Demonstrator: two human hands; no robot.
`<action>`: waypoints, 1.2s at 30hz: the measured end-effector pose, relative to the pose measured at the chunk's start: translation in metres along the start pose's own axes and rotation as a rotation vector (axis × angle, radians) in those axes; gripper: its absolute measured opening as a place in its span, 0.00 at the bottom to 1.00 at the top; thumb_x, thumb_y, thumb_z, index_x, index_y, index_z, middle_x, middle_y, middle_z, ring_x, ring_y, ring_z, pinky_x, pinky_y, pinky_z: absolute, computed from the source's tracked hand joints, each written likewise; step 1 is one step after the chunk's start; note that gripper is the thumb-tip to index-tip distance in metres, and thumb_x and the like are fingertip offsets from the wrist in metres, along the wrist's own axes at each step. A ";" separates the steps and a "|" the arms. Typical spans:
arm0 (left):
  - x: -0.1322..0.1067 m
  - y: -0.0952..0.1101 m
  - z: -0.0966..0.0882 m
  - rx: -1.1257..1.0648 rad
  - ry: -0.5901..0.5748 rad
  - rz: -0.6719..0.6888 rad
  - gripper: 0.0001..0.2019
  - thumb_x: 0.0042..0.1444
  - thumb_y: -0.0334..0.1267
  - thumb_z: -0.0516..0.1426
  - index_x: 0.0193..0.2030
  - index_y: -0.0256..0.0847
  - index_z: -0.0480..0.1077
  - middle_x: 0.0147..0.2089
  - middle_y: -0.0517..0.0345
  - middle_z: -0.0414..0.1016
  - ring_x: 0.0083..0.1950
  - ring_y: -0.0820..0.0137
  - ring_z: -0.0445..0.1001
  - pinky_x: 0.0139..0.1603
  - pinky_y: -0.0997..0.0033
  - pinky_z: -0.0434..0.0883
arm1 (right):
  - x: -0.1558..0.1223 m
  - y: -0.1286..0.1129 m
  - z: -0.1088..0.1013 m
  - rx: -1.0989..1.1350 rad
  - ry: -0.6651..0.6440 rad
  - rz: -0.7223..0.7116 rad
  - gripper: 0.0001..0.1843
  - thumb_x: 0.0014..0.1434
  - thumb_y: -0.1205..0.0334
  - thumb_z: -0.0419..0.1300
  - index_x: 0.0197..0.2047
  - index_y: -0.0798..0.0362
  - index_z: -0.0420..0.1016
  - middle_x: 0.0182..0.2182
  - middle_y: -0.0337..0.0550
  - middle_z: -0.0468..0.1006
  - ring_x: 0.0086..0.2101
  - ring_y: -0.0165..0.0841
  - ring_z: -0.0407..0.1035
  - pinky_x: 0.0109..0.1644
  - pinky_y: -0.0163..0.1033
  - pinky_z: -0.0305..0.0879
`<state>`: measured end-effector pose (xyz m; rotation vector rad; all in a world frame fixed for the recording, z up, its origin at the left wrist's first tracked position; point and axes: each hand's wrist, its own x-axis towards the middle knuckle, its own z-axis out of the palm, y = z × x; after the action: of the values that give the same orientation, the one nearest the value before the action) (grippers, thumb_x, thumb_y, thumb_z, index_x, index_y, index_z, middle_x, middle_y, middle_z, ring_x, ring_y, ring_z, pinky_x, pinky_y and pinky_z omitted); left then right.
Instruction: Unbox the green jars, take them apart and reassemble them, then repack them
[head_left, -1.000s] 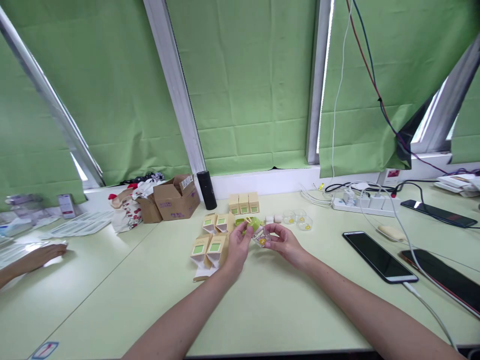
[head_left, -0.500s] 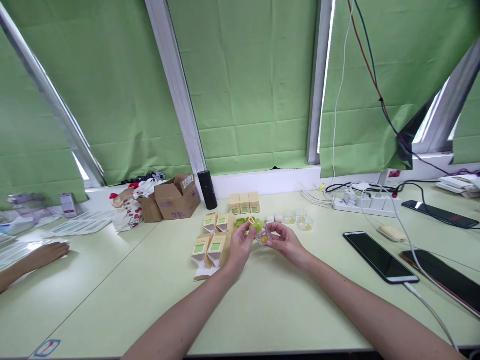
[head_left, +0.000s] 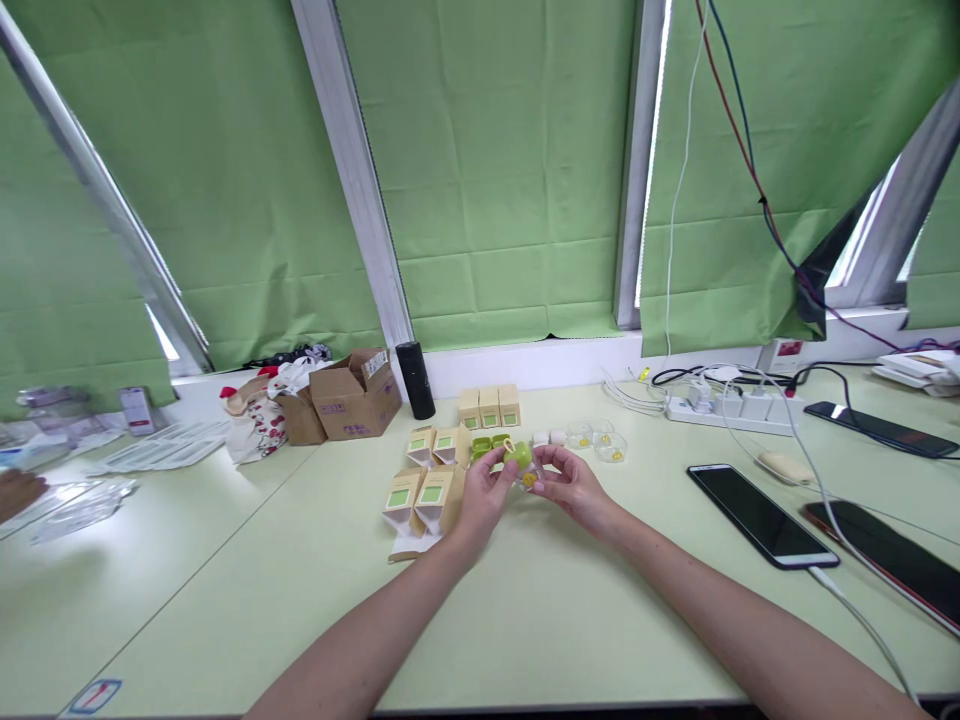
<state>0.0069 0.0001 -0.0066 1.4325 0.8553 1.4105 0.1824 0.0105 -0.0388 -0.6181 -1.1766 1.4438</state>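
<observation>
My left hand (head_left: 482, 502) is closed on a small green rounded piece (head_left: 517, 455) with a pale yellow loop on top. My right hand (head_left: 576, 490) pinches a clear plastic cup (head_left: 529, 481) with a yellow mark on it. The two parts meet between my fingertips; whether they are joined I cannot tell. Just behind my hands are green square pieces (head_left: 481, 446), small white pieces (head_left: 548, 438) and clear round cups (head_left: 611, 448) with yellow marks. Left of my left hand stand several cream cartons (head_left: 439, 492) with green squares and raised flaps.
Three cartons (head_left: 489, 406) stand at the back. A black cylinder (head_left: 415, 380), a brown cardboard box (head_left: 355, 394) and a patterned bag (head_left: 256, 428) are at back left. Phones (head_left: 761, 514), cables and a power strip (head_left: 731, 412) occupy the right. Another person's hand (head_left: 19, 494) is at far left.
My left hand and the green piece have shifted slightly right, closer over the clear cup. At far left, the other person's hand has pulled back leftward, uncovering clear plastic bags.
</observation>
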 end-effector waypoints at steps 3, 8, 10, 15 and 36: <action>0.001 0.000 -0.001 0.012 -0.003 -0.005 0.28 0.51 0.59 0.69 0.49 0.37 0.80 0.51 0.41 0.84 0.53 0.52 0.81 0.53 0.58 0.77 | 0.000 0.000 -0.001 -0.006 -0.015 -0.016 0.30 0.42 0.57 0.81 0.46 0.47 0.76 0.48 0.41 0.76 0.39 0.35 0.77 0.52 0.47 0.74; 0.002 -0.002 -0.002 0.021 0.003 -0.011 0.30 0.50 0.59 0.69 0.50 0.36 0.80 0.51 0.41 0.84 0.50 0.53 0.82 0.53 0.57 0.77 | 0.001 0.002 -0.002 -0.091 -0.006 -0.071 0.29 0.46 0.53 0.80 0.49 0.47 0.76 0.50 0.44 0.75 0.40 0.36 0.76 0.52 0.49 0.75; 0.002 -0.003 -0.002 0.025 -0.005 -0.010 0.30 0.51 0.59 0.69 0.51 0.36 0.80 0.50 0.41 0.84 0.50 0.53 0.82 0.53 0.56 0.77 | 0.002 0.003 -0.003 -0.152 0.013 -0.112 0.29 0.46 0.53 0.79 0.50 0.47 0.76 0.50 0.45 0.76 0.44 0.39 0.75 0.54 0.50 0.73; 0.003 -0.005 -0.003 0.023 -0.005 -0.002 0.29 0.50 0.57 0.70 0.52 0.38 0.81 0.52 0.42 0.84 0.54 0.51 0.81 0.55 0.56 0.76 | 0.003 0.004 -0.003 -0.222 0.013 -0.172 0.31 0.47 0.52 0.79 0.53 0.47 0.76 0.48 0.48 0.77 0.49 0.42 0.72 0.52 0.49 0.74; 0.004 -0.013 -0.009 0.080 -0.044 0.023 0.29 0.52 0.56 0.70 0.54 0.38 0.80 0.54 0.43 0.82 0.56 0.52 0.79 0.57 0.56 0.76 | -0.003 0.002 0.005 -0.248 0.001 -0.183 0.28 0.52 0.57 0.75 0.54 0.44 0.72 0.50 0.45 0.73 0.47 0.38 0.74 0.49 0.47 0.77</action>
<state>-0.0001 0.0090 -0.0183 1.5328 0.8783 1.3696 0.1773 0.0063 -0.0396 -0.6618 -1.3865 1.1526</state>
